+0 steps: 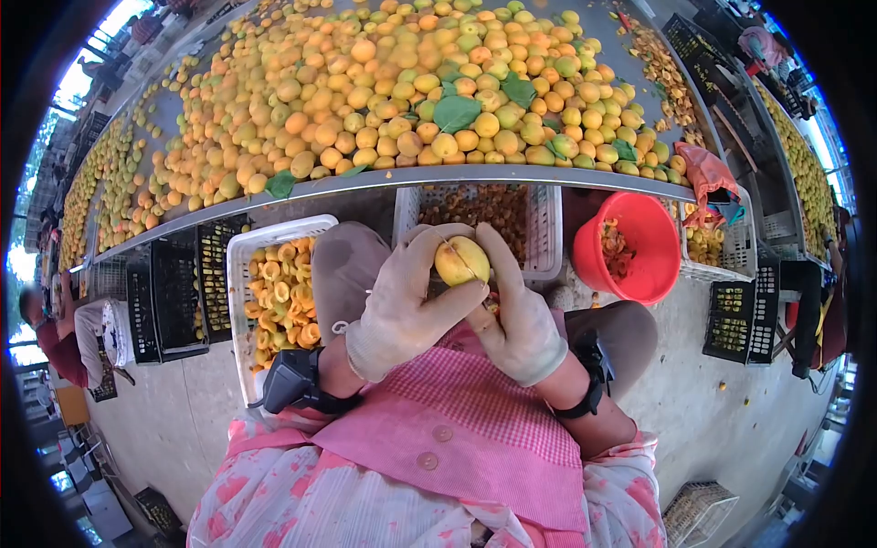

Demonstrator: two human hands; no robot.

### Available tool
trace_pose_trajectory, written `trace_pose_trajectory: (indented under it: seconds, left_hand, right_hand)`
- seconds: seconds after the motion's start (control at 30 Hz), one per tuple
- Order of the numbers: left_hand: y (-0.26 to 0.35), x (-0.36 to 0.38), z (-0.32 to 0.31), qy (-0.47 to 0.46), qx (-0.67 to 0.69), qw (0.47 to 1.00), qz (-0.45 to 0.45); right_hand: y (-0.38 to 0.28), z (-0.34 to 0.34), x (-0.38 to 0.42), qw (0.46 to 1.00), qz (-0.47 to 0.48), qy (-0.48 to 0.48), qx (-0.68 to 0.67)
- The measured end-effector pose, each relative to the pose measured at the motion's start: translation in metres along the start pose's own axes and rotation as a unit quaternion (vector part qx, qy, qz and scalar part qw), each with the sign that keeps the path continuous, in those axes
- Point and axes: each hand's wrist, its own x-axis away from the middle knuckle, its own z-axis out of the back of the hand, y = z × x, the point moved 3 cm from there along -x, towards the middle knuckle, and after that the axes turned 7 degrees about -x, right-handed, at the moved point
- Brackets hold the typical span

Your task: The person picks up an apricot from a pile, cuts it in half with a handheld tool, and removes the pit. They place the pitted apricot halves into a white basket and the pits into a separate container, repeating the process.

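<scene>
A yellow apricot (462, 261) with a thin dark line across its skin is held up between my two gloved hands, above my lap. My left hand (402, 297) is closed around the fruit's left side, thumb below it and fingers over the top. From the other side, the fingers of my right hand (519, 320) press against the apricot's right edge. Whether a small blade sits between the fingers is hidden. Just past the hands stands a white crate (545, 233) with brown-orange scraps in it.
A metal table (384, 183) heaped with apricots (365, 100) and some leaves spans the far side. To the left is a white crate (236, 310) of halved apricots (281, 292). A red bucket (653, 260) with scraps stands right. Black crates (174, 292) and another person (68, 338) are further left.
</scene>
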Motion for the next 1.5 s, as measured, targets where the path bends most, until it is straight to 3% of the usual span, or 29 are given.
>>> trace_pose_trajectory:
  seconds: [0.07,0.13,0.37,0.43,0.67,0.77,0.83,0.87,0.93,0.97,1.03,1.17,1.23,1.27,1.37,1.43,1.5]
  left_hand:
    - [-0.006,0.004,-0.004,-0.007,0.08,0.995,0.065]
    - [-0.006,0.006,-0.008,-0.008,0.09,0.992,0.088]
    - [-0.014,0.013,-0.015,-0.053,0.125,0.973,0.185]
    - [-0.013,0.012,-0.013,-0.06,0.122,0.975,0.174]
    - [-0.012,0.021,-0.013,-0.071,0.141,0.981,0.114]
    - [-0.012,0.029,-0.014,-0.059,0.15,0.978,0.13]
    - [-0.01,0.032,-0.015,-0.044,0.163,0.979,0.117]
    - [-0.008,0.033,-0.015,-0.028,0.173,0.979,0.1]
    - [-0.007,0.036,-0.014,-0.03,0.162,0.981,0.101]
    - [-0.006,0.038,-0.014,-0.032,0.15,0.983,0.099]
    - [-0.008,0.044,-0.018,-0.018,0.153,0.983,0.096]
    - [-0.014,0.053,-0.023,-0.017,0.188,0.977,0.104]
    - [-0.012,0.057,-0.023,-0.016,0.191,0.975,0.11]
    - [-0.011,0.058,-0.022,-0.012,0.191,0.975,0.111]
    - [-0.008,0.061,-0.021,-0.003,0.192,0.977,0.095]
    - [-0.006,0.062,-0.018,-0.003,0.181,0.979,0.089]
    - [-0.005,0.064,-0.018,-0.004,0.17,0.982,0.086]
  right_hand:
    - [-0.001,0.002,-0.002,0.998,0.047,0.022,-0.044]
    - [0.001,0.003,-0.004,0.994,0.031,-0.045,-0.094]
    - [0.008,-0.005,-0.001,0.986,-0.044,-0.078,-0.14]
    - [0.006,-0.006,-0.007,0.97,-0.016,-0.101,-0.219]
    - [0.004,-0.012,-0.006,0.962,-0.005,-0.115,-0.246]
    - [0.002,-0.011,-0.004,0.946,-0.011,-0.14,-0.292]
    - [-0.002,-0.01,-0.001,0.889,-0.179,-0.194,-0.374]
    - [0.001,-0.013,0.0,0.888,-0.182,-0.195,-0.375]
    - [0.002,-0.013,-0.004,0.938,0.011,-0.179,-0.296]
    - [0.001,-0.012,-0.003,0.937,0.007,-0.18,-0.298]
    - [0.0,-0.012,0.001,0.896,-0.093,-0.238,-0.364]
    - [0.0,-0.016,0.003,0.897,-0.041,-0.232,-0.373]
    - [-0.006,-0.012,0.002,0.857,-0.152,-0.272,-0.41]
    - [-0.005,-0.014,0.004,0.856,-0.156,-0.271,-0.411]
    - [-0.001,-0.021,0.007,0.851,-0.112,-0.264,-0.44]
    - [0.001,-0.023,0.008,0.889,-0.004,-0.253,-0.382]
    - [-0.006,-0.02,0.009,0.876,-0.054,-0.261,-0.402]
